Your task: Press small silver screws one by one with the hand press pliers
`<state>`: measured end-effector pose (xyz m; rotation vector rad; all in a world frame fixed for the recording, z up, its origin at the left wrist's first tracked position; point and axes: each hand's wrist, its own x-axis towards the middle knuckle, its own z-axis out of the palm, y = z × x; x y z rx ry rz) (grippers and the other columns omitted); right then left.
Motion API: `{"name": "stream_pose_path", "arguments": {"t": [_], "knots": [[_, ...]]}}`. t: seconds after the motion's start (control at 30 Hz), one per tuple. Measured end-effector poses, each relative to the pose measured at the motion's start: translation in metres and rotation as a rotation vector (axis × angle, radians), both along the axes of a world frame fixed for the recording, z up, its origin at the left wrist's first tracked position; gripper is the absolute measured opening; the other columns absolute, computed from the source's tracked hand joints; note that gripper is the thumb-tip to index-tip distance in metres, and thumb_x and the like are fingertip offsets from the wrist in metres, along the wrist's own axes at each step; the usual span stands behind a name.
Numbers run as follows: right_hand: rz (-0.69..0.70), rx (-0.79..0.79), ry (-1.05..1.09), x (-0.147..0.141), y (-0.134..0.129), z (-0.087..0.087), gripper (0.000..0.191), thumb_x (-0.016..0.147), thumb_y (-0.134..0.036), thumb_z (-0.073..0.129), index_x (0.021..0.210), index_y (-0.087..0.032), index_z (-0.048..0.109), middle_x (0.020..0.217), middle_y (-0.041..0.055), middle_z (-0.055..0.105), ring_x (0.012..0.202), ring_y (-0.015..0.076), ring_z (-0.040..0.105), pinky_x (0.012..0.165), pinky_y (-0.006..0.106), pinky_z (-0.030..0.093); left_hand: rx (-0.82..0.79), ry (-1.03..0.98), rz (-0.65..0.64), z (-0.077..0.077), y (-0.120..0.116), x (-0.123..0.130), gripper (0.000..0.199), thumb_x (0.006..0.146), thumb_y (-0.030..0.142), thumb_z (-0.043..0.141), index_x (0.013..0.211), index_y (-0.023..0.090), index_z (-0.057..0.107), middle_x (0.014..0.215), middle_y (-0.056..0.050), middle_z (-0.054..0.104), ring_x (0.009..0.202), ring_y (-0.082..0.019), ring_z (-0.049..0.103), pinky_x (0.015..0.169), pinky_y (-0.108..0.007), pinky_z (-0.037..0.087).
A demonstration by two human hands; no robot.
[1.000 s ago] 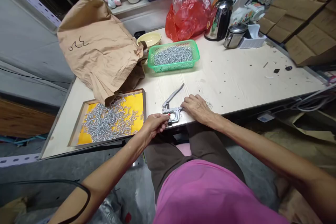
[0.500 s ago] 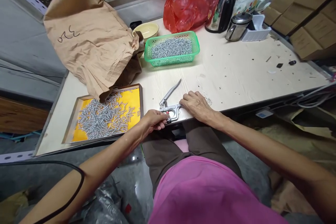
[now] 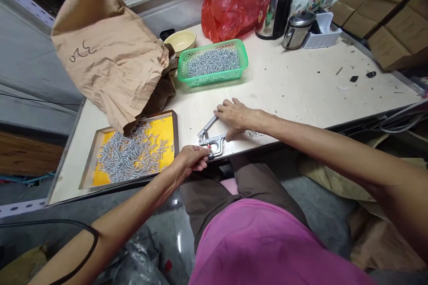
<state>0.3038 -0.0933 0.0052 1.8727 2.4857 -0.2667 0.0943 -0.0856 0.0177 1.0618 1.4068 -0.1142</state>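
A pair of metal hand-press pliers lies near the table's front edge, with a C-shaped jaw, a spring and a small red part in the jaw. My left hand is closed in a pinch at the jaw; whatever its fingertips hold is too small to make out. The fingers of my right hand reach over the raised handle, while its thumb lies by the other handle. Left of the pliers, a shallow tray with a yellow bottom bears many small silvery metal pieces.
Behind the pliers stands a green basket full of similar pieces. A large brown paper bag leans over the tray. Farther back are a cream bowl, a red plastic bag, a steel kettle and a lidded metal pot.
My right hand has moved up and left from the lower handle, its fingers now over the raised handle. My left hand stays at the jaw. The whole view has shifted slightly.
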Motion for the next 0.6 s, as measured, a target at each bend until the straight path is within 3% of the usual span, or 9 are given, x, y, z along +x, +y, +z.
{"name": "stream_pose_path", "arguments": {"t": [0.23,0.33,0.4,0.5,0.6], "knots": [[0.014,-0.053,-0.071,-0.004,-0.011,0.01,0.055,0.067,-0.054,0.073,0.1,-0.011,0.065,0.104,0.0125,0.056,0.1,0.0292,0.045,0.086,0.043,0.034,0.003,-0.011,0.01,-0.002,0.0,-0.003,0.025,0.069,0.028,0.073,0.061,0.014,0.055,0.045,0.005,0.054,0.032,-0.005,0.045,0.033,-0.017,0.034],[0.015,-0.035,-0.071,-0.006,-0.018,0.011,0.046,0.07,-0.049,0.072,0.095,-0.011,0.065,0.098,0.0115,0.058,0.097,0.0272,0.047,0.083,0.04,0.034,0.113,0.069,-0.154,0.005,-0.004,-0.006,0.028,0.077,0.036,0.064,0.062,0.014,0.056,0.047,0.003,0.053,0.033,-0.007,0.045,0.036,-0.02,0.034],[0.006,-0.012,-0.066,-0.007,-0.022,0.011,0.042,0.072,-0.047,0.072,0.095,-0.012,0.065,0.099,0.0116,0.059,0.097,0.027,0.048,0.082,0.04,0.034,0.4,0.144,-0.34,0.01,-0.008,-0.007,0.029,0.081,0.041,0.058,0.068,0.015,0.061,0.054,-0.001,0.057,0.042,-0.011,0.052,0.042,-0.024,0.04],[-0.003,0.008,-0.062,-0.01,-0.025,0.012,0.04,0.073,-0.044,0.072,0.096,-0.011,0.064,0.101,0.0125,0.058,0.098,0.0272,0.048,0.081,0.039,0.036,1.004,0.148,-0.585,0.01,-0.014,-0.001,0.027,0.081,0.038,0.06,0.095,0.016,0.065,0.089,-0.009,0.066,0.082,-0.022,0.063,0.07,-0.033,0.05],[-0.007,-0.01,-0.072,-0.012,-0.028,0.014,0.039,0.076,-0.04,0.07,0.098,-0.008,0.064,0.101,0.0133,0.058,0.099,0.0264,0.048,0.08,0.037,0.037,1.328,0.059,-0.78,-0.004,-0.013,0.013,0.047,0.079,0.031,0.063,0.121,0.014,0.053,0.128,-0.016,0.053,0.118,-0.03,0.047,0.095,-0.042,0.042]]}}
